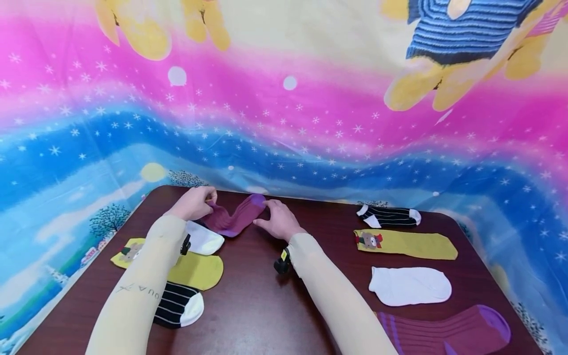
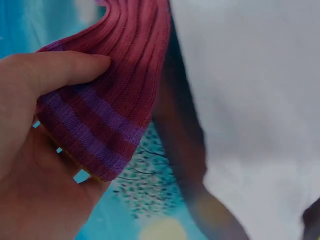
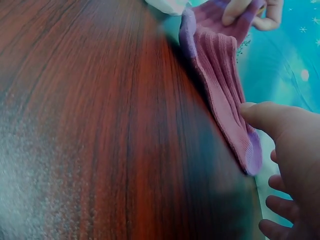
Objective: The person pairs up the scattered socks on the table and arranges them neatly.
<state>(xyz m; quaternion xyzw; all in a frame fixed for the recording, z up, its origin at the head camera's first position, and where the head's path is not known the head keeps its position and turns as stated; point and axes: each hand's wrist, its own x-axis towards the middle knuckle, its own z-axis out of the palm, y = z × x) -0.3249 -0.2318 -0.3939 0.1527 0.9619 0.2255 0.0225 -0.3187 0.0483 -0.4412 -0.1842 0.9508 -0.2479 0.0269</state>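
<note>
A maroon ribbed sock with purple toe and heel (image 1: pixel 241 215) lies toward the far edge of the table, its cuff lifted. My left hand (image 1: pixel 194 203) pinches that cuff; the left wrist view shows the thumb laid over its purple stripes (image 2: pixel 85 120). Beside the sock's toe end is my right hand (image 1: pixel 280 220), thumb and fingers spread apart. In the right wrist view its thumb (image 3: pixel 265 116) overlaps the sock's edge; whether it touches is hard to tell. Just below the left hand a white sock (image 1: pixel 205 240) lies partly hidden by the forearm.
Nearer on the left are a yellow sock (image 1: pixel 199 270) and a black striped sock (image 1: pixel 170 305). Down the table's right side lie a black striped sock (image 1: pixel 392 217), a yellow bear sock (image 1: pixel 412 244), a white sock (image 1: pixel 410 286) and another maroon sock (image 1: pixel 452 330). A printed curtain (image 1: pixel 266 123) surrounds the table.
</note>
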